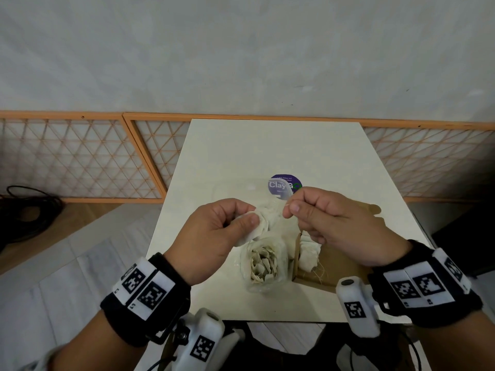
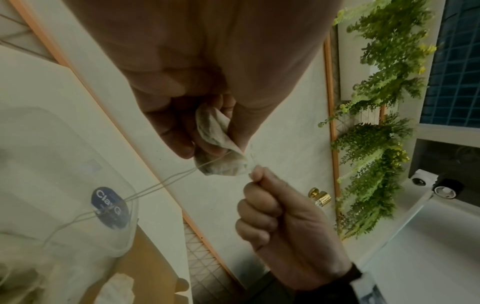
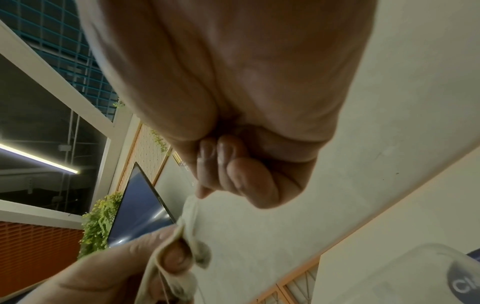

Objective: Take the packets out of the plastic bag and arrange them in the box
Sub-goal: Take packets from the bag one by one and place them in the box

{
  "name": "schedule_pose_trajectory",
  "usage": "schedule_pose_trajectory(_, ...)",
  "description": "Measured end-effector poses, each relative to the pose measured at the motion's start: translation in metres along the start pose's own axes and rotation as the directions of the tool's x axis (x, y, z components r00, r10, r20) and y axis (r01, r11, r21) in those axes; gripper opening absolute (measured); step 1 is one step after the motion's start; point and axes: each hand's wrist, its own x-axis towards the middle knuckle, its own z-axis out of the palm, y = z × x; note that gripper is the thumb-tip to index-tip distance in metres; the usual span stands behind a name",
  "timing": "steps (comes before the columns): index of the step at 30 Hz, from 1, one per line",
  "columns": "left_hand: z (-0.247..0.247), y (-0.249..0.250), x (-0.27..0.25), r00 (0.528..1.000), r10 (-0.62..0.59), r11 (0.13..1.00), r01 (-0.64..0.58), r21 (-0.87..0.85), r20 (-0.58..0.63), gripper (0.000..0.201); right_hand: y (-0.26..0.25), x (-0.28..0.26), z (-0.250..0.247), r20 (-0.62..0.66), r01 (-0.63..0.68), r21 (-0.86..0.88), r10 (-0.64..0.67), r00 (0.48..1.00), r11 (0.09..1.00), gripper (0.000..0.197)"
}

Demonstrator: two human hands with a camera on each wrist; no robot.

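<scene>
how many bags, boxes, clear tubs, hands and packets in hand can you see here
plastic bag: 1
cardboard box: 1
clear tub: 1
hands: 2, the left hand and the right hand
packet held between both hands: 1
total: 6

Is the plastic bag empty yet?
No, the plastic bag on the table still shows a heap of packets inside.

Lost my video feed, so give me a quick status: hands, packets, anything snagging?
Left hand grips a packet above the table. Right hand pinches its string. Plastic bag still holds packets. Some already in box.
</scene>
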Motion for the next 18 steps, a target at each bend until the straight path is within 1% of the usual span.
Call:
schedule_pose_trajectory(3, 0.002, -0.002, 0.0, 1.0, -0.012, 0.999, 0.012, 0.046, 0.009, 0.008, -0.009, -0.001, -0.002, -0.008, 0.019, -0.039, -0.019, 1.0, 0.999, 0.023)
schedule_pose_trajectory(4, 0.003, -0.003, 0.0, 1.0, -0.017, 0.999, 0.016, 0.032, 0.016, 0.01, -0.012, -0.001, -0.002, -0.014, 0.027, -0.049, -0.028, 1.0, 0.998, 0.023)
schedule_pose_trajectory(7, 0.007, 0.0, -0.001, 1.0, -0.021, 0.998, 0.021, -0.053, -0.005, 0.04, -0.019, -0.002, -0.003, -0.047, 0.045, -0.059, -0.048, 0.998, 0.997, 0.023)
schedule_pose_trajectory(8, 0.008, 0.001, -0.001, 1.0, -0.015, 0.996, 0.013, -0.088, -0.022, 0.046, -0.02, -0.002, -0.003, -0.058, 0.05, -0.06, -0.054, 0.997, 0.997, 0.023)
schedule_pose_trajectory(9, 0.009, 0.003, -0.002, 0.999, -0.006, 0.992, 0.001, -0.125, -0.039, 0.047, -0.021, -0.002, -0.003, -0.063, 0.055, -0.055, -0.059, 0.996, 0.997, 0.023)
schedule_pose_trajectory(11, 0.013, 0.009, -0.003, 0.998, 0.024, 0.984, -0.034, -0.175, -0.06, 0.038, -0.023, -0.003, -0.002, -0.073, 0.061, -0.033, -0.063, 0.995, 0.998, 0.023)
schedule_pose_trajectory(13, 0.018, 0.012, -0.004, 0.996, 0.064, 0.981, -0.074, -0.177, -0.061, 0.025, -0.025, -0.004, -0.001, -0.097, 0.061, -0.017, -0.062, 0.993, 0.998, 0.024)
schedule_pose_trajectory(15, 0.021, 0.014, -0.004, 0.995, 0.082, 0.982, -0.091, -0.167, -0.057, 0.02, -0.028, -0.005, 0.001, -0.12, 0.062, 0.001, -0.062, 0.991, 0.998, 0.024)
schedule_pose_trajectory(17, 0.022, 0.013, -0.005, 0.992, 0.112, 0.986, -0.117, -0.12, -0.05, 0.017, -0.031, -0.006, 0.002, -0.131, 0.069, 0.001, -0.068, 0.989, 0.998, 0.024)
schedule_pose_trajectory(18, 0.02, 0.012, -0.005, 0.989, 0.139, 0.988, -0.142, -0.065, -0.053, 0.014, -0.032, -0.007, 0.002, -0.136, 0.07, -0.005, -0.071, 0.988, 0.997, 0.024)
